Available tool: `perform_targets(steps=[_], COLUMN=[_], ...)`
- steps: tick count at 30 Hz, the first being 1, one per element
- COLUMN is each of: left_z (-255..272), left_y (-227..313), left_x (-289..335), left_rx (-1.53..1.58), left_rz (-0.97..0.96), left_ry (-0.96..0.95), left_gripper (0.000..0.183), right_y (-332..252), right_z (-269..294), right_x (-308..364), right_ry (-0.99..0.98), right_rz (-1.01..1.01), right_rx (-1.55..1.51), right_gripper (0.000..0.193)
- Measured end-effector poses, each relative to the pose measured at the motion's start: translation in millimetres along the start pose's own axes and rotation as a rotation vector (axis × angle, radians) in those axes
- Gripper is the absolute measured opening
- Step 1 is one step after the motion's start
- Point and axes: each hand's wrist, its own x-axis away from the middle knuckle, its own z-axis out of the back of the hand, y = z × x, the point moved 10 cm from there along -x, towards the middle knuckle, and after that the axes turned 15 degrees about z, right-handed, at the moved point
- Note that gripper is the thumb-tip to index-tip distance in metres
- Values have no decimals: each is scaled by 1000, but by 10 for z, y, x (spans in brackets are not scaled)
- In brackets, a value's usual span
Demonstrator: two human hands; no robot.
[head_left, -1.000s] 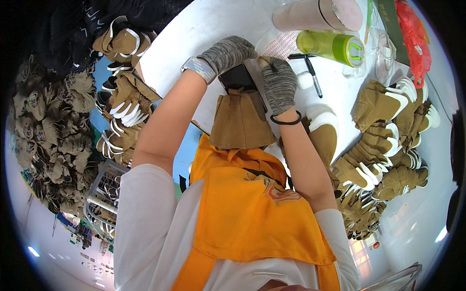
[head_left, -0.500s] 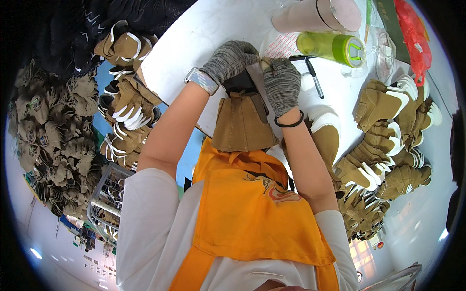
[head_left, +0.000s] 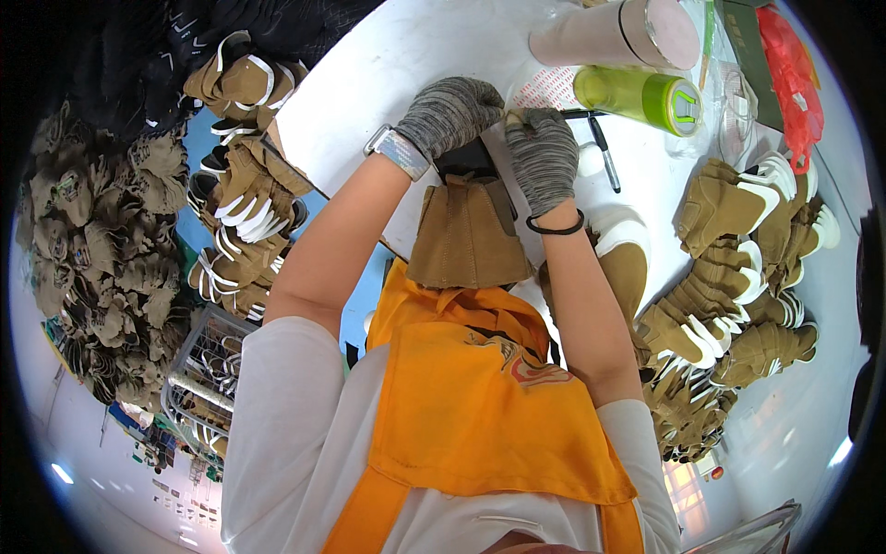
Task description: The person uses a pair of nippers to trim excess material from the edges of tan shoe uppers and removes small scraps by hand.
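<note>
Two gloved grips [head_left: 454, 120] [head_left: 541, 162], two bottles [head_left: 591, 37] [head_left: 623, 97], one red bag [head_left: 792, 88].

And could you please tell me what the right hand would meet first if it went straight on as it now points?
Just beyond the right hand lies a red-and-white patterned sheet on the table, likely the first thing met, though the hand's height is unclear.

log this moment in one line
left hand: gloved, curled, grip unclear; right hand: gloved, beside left, grip unclear; brown shoe piece: between hands and orange apron; pen: on white table
</note>
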Motion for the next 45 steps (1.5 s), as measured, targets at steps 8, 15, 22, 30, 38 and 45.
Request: perform_targets(steps=[8, 15, 22, 30, 38, 45], left_z=[-20, 27, 500, 750, 762, 734], left_y=[-28, -56, 335, 647, 821, 911], left_x=[-55, 18, 808, 1542, 2134, 2672], left_rx=[-48, -16, -83, -142, -186, -13], left_rz=[-51, -48, -148, -519, -637, -688], left_ry=[50, 144, 508, 785, 844, 811], left_gripper=[34, 34, 30, 17, 14, 15], right_y=[150, 366, 42, -551, -850, -1164], right_z=[-30, -194, 127, 608, 951, 1366], right_x=[90, 166, 101, 154, 417, 771], right_ry=[103, 63, 94, 12, 78, 109], right_rz=[-56, -224, -273, -182, -253, -171], right_rx=[-198, -473, -727, -646, -741, -729], right_gripper=[16, 18, 20, 23, 18, 20])
